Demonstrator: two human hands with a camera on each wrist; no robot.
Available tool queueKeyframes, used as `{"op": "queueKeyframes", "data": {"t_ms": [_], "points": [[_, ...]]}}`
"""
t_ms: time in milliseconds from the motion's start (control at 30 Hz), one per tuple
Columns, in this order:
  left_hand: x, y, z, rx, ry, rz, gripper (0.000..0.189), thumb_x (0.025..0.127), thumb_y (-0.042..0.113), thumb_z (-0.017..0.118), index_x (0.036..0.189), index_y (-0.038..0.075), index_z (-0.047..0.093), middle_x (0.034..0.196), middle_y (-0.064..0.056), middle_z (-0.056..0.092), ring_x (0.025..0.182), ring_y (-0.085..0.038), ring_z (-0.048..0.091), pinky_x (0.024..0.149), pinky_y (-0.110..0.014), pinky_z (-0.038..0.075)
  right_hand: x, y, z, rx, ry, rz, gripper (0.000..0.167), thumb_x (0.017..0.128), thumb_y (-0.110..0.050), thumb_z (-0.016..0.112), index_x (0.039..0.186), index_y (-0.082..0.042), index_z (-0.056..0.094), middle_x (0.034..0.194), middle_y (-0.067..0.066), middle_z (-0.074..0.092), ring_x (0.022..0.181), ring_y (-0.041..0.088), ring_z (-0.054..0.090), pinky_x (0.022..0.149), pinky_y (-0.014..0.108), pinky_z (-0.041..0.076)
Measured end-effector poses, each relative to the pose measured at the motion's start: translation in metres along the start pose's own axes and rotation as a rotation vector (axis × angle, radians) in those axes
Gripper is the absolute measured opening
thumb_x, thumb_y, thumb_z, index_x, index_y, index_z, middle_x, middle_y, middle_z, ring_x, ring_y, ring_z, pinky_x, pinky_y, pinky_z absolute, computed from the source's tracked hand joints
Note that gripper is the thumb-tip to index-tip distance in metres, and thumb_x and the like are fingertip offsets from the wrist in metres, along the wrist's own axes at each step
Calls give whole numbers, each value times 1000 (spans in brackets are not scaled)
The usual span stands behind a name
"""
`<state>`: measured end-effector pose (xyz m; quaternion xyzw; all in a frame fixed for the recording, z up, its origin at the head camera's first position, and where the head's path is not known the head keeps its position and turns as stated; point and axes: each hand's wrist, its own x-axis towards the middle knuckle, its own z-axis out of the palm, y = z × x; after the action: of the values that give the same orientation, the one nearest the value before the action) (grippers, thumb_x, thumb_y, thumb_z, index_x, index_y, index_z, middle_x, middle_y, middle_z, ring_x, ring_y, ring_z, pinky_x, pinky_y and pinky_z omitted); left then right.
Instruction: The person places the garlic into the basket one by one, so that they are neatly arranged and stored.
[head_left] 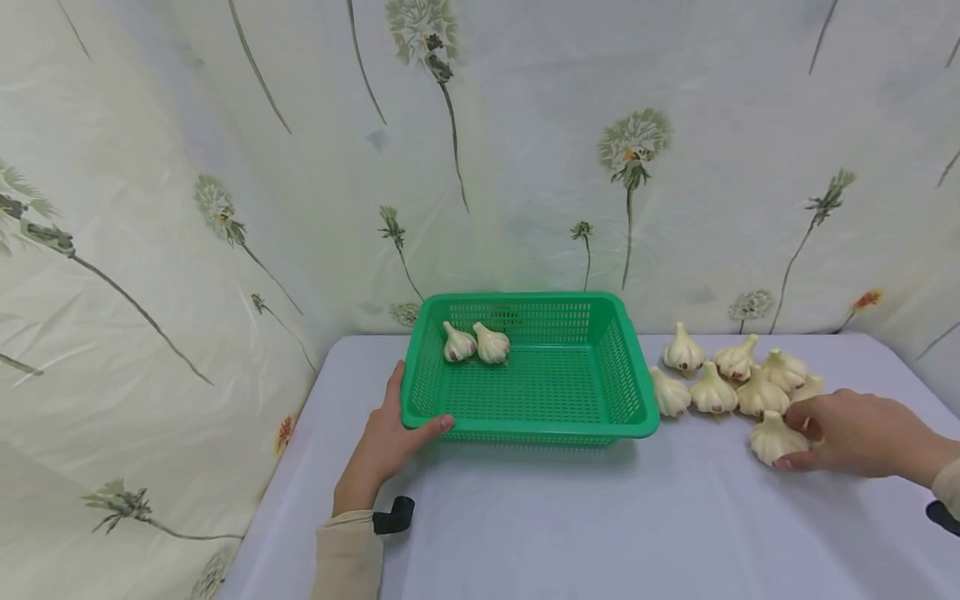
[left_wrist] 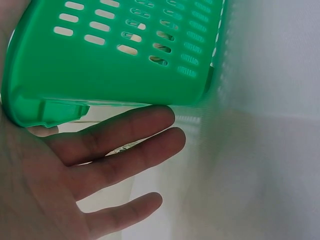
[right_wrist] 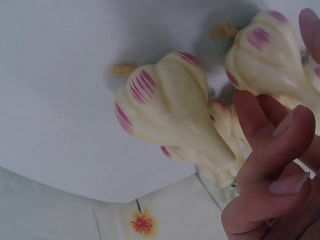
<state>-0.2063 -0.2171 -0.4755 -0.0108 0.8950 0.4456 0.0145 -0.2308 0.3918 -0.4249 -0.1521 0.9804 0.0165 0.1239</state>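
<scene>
A green plastic basket [head_left: 525, 427] with slotted walls stands on the table, two garlic bulbs [head_left: 491, 343] lying in its back left corner. My left hand [head_left: 386, 446] rests at the basket's front left corner, thumb over the front rim. In the left wrist view its other fingers [left_wrist: 135, 160] are straight and spread beside the basket wall. To the right of the basket my right hand [head_left: 855, 433] pinches the nearest garlic bulb [head_left: 774, 439] between thumb and fingers. Seen from the right wrist, those fingers [right_wrist: 275, 135] are curled, close to cream bulbs with purple streaks.
More garlic bulbs [head_left: 714, 390] sit in a cluster right of the basket, several of them touching. Behind the table [head_left: 570, 533] hangs a pale curtain [head_left: 517, 167] printed with dandelions, close to the basket's back edge.
</scene>
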Motion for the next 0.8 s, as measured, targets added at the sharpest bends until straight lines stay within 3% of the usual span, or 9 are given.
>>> {"op": "queueKeyframes", "data": {"t_ms": [267,467,633,800], "points": [[0,-1,0,2,-2,13,121,85,70,77,172,31,3,159,-27,48,140,-44,55,108,-63,47,-6,0,17,2,28,30,62,78,-70,82,96,-13,67,71,-6,54,65,15,48,55,34,37],[0,-2,-1,3,-5,15,120,86,69,77,173,29,4,158,-27,50,139,-44,56,107,-63,48,-11,-10,23,1,125,54,60,81,-72,78,91,-14,64,68,-5,50,63,16,45,54,35,33],[0,-2,-1,-2,-8,16,120,87,68,77,173,28,4,157,-27,51,137,-43,57,105,-62,49,-13,-17,28,-8,161,83,63,86,-73,74,97,-11,66,69,-4,49,64,16,46,54,37,35],[0,-1,-1,5,-8,14,120,87,69,77,173,28,4,156,-29,51,136,-43,58,105,-62,49,-12,-17,33,2,197,75,62,84,-68,79,99,-9,66,73,-4,59,64,16,53,53,40,40]]}}
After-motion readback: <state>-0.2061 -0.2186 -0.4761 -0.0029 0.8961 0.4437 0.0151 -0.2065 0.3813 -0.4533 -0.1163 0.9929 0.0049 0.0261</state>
